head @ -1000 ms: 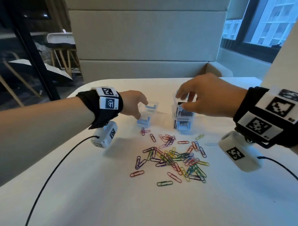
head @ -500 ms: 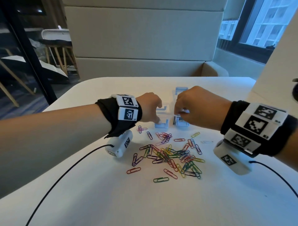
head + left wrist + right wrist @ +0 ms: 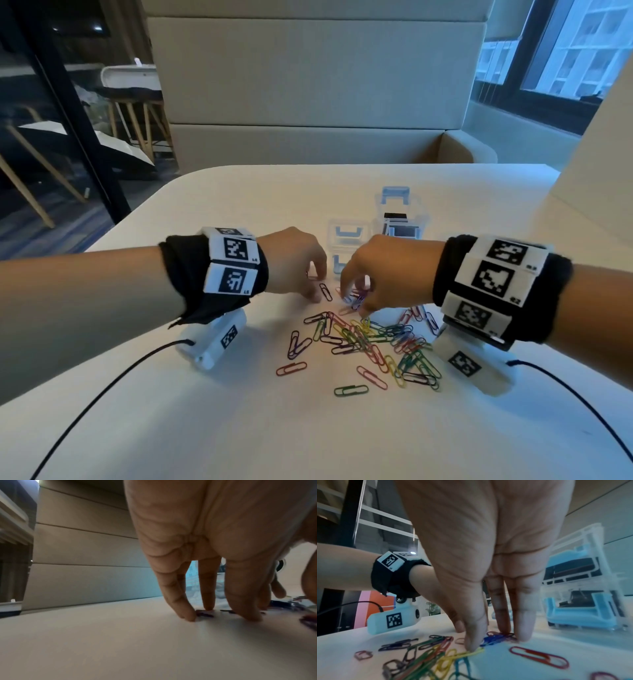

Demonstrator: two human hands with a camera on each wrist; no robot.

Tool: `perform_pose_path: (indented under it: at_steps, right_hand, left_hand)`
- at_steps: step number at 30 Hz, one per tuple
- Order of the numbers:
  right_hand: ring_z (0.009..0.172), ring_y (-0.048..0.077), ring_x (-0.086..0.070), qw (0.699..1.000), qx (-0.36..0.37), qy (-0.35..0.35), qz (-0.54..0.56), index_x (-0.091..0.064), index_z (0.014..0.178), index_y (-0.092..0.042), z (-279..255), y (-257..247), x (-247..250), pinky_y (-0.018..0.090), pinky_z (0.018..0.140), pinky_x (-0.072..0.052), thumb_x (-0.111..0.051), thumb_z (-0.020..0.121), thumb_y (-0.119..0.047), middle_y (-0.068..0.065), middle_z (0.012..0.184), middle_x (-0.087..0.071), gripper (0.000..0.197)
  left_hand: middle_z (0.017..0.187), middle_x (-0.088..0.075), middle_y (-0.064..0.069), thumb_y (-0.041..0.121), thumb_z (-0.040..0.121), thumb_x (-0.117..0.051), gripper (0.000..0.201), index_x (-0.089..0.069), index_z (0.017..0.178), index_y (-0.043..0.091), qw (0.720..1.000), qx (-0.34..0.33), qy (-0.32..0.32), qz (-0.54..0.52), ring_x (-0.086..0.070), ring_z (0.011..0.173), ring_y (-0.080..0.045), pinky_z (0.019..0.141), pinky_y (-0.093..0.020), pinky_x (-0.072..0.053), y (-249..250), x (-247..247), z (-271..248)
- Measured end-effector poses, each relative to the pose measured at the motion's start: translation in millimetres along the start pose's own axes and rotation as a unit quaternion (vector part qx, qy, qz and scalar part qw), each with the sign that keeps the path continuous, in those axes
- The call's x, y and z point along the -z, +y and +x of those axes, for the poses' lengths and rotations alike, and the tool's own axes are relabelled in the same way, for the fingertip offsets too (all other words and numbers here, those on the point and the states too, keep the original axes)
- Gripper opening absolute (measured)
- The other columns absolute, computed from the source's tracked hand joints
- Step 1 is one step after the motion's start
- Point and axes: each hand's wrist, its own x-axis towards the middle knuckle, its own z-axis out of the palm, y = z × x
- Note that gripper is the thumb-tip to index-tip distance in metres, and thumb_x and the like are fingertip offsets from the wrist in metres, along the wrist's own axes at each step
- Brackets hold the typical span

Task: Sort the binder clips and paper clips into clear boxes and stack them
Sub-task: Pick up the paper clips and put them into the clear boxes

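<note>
Several coloured paper clips (image 3: 370, 342) lie in a loose pile on the white table (image 3: 239, 428). My right hand (image 3: 358, 305) reaches down at the pile's far edge. In the right wrist view its thumb and fingers (image 3: 522, 628) pinch a small bunch of blue and purple clips (image 3: 496, 638). My left hand (image 3: 317, 291) stands on its spread fingertips (image 3: 188, 615) on the table, with dark clips (image 3: 205, 613) lying between them. Behind the hands are two stacked clear boxes (image 3: 399, 219) with black binder clips (image 3: 573, 566) inside, and an open clear box (image 3: 347, 236).
A beige sofa back (image 3: 308, 85) runs along the table's far side. A beige panel (image 3: 599, 171) rises at the right. Black cables (image 3: 102, 383) trail from both wrist cameras across the near table. A lone green clip (image 3: 351, 390) lies nearest me.
Both hands have left the clear boxes and come down toward me onto the paper clip pile. The right hand let go of the box stack and now closes on clips.
</note>
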Motion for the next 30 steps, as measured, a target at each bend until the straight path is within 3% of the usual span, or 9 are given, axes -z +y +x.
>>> perform_pose_path:
  at_steps: [4, 8, 13, 17, 22, 25, 30]
  right_hand:
    - [0.085, 0.013, -0.065, 1.000, 0.007, 0.013, 0.016, -0.077, 0.103, -0.021, 5.8, 0.4, 0.6, 0.022, 0.075, -0.049, -0.072, 0.083, -0.018, -0.003, 0.096, -0.074, 0.021]
    - [0.064, 0.001, -0.058, 0.997, -0.004, 0.011, 0.080, -0.078, 0.096, -0.018, 5.5, 7.9, -0.2, 0.022, 0.073, -0.053, -0.076, 0.079, -0.017, -0.006, 0.083, -0.074, 0.017]
    - [0.062, -0.003, -0.056, 0.993, -0.038, 0.030, 0.103, -0.075, 0.094, -0.014, 4.9, 13.9, -0.6, 0.016, 0.067, -0.051, -0.072, 0.080, -0.012, -0.017, 0.069, -0.059, 0.014]
    - [0.064, 0.001, -0.059, 0.990, -0.065, 0.066, 0.105, -0.075, 0.090, -0.017, 2.4, 19.2, 8.8, 0.017, 0.067, -0.049, -0.071, 0.080, -0.011, -0.016, 0.068, -0.059, 0.012]
    - [0.054, 0.006, -0.065, 0.981, -0.109, 0.088, 0.132, -0.074, 0.081, -0.016, 0.2, 31.0, 17.8, 0.012, 0.053, -0.044, -0.074, 0.078, -0.010, -0.011, 0.064, -0.068, 0.008]
    - [0.049, 0.003, -0.065, 0.964, -0.137, 0.120, 0.196, -0.076, 0.082, -0.014, 2.1, 38.5, 23.2, 0.014, 0.058, -0.050, -0.078, 0.077, -0.013, -0.002, 0.065, -0.074, 0.006]
    - [0.046, 0.002, -0.065, 0.920, -0.175, 0.189, 0.295, -0.076, 0.080, -0.012, 13.0, 41.4, 30.7, 0.021, 0.069, -0.055, -0.077, 0.078, -0.015, -0.001, 0.059, -0.073, 0.003]
  left_hand:
    - [0.097, -0.073, 0.000, 0.016, 0.078, -0.072, 0.022, -0.075, 0.100, 0.018, 0.999, -0.038, 0.005, -0.014, -0.063, 0.088, -0.014, 0.073, -0.021, -0.047, 10.2, 0.1, 1.2]
    - [0.088, -0.073, 0.002, 0.009, 0.078, -0.070, 0.018, -0.076, 0.094, 0.015, 0.998, -0.051, -0.006, -0.037, -0.056, 0.073, -0.007, 0.057, -0.008, -0.038, 12.4, -0.4, 1.3]
    - [0.059, -0.061, 0.011, 0.009, 0.079, -0.070, 0.010, -0.075, 0.086, 0.013, 0.993, -0.015, -0.052, -0.108, -0.055, 0.056, -0.003, 0.058, -0.017, -0.046, 10.8, 1.6, 0.3]
    - [0.060, -0.061, 0.010, 0.011, 0.078, -0.069, 0.007, -0.073, 0.084, 0.012, 0.993, -0.002, -0.049, -0.108, -0.055, 0.055, -0.003, 0.054, -0.016, -0.046, 11.4, 1.5, -1.0]
    - [0.065, -0.068, 0.000, 0.009, 0.072, -0.071, 0.009, -0.073, 0.080, 0.009, 0.992, 0.004, -0.050, -0.112, -0.058, 0.055, -0.009, 0.053, -0.019, -0.048, 11.5, -0.4, -2.8]
    - [0.074, -0.072, -0.006, 0.009, 0.071, -0.071, 0.009, -0.071, 0.080, 0.009, 0.994, 0.008, -0.041, -0.100, -0.059, 0.057, -0.012, 0.053, -0.020, -0.048, 12.5, -1.8, -1.7]
    - [0.062, -0.070, -0.002, 0.010, 0.072, -0.073, 0.003, -0.070, 0.073, 0.011, 0.992, 0.020, 0.005, -0.128, -0.059, 0.049, -0.007, 0.052, -0.019, -0.047, 8.9, 8.8, 0.5]
